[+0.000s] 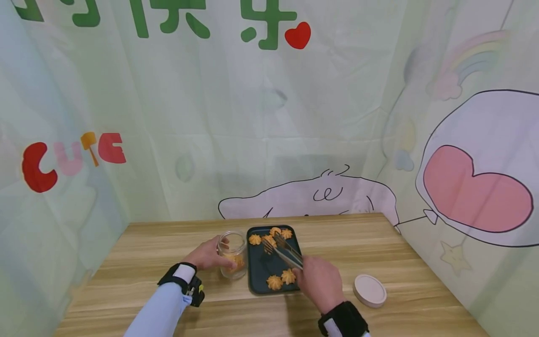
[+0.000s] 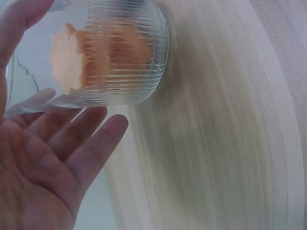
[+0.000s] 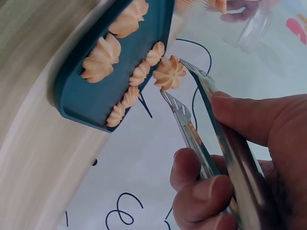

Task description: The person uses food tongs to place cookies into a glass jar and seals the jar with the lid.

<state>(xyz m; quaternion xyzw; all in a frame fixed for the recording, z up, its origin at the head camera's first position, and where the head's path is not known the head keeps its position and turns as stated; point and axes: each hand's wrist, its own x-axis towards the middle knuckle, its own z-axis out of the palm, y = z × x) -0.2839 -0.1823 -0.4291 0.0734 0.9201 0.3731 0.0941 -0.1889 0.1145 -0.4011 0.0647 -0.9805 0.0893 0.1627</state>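
Observation:
A clear glass jar [image 1: 233, 256] stands at the tray's left side, with cookies [image 2: 100, 57] inside its ribbed lower part. My left hand [image 1: 209, 255] holds it, thumb on one side and fingers on the other. With my right hand [image 1: 322, 283] I grip metal tongs [image 1: 290, 255], pinched between thumb and fingers. A swirled cookie [image 3: 169, 73] is between the tong tips, above the dark tray [image 1: 263, 269]; whether both tips press on it I cannot tell. Several other cookies [image 3: 101, 58] lie on the tray, at its far end and near end.
To the right of the tray a white round lid [image 1: 369, 290] lies on the wooden table [image 1: 202, 304]. A printed cloth backdrop [image 1: 202, 140] hangs behind the table and along its sides.

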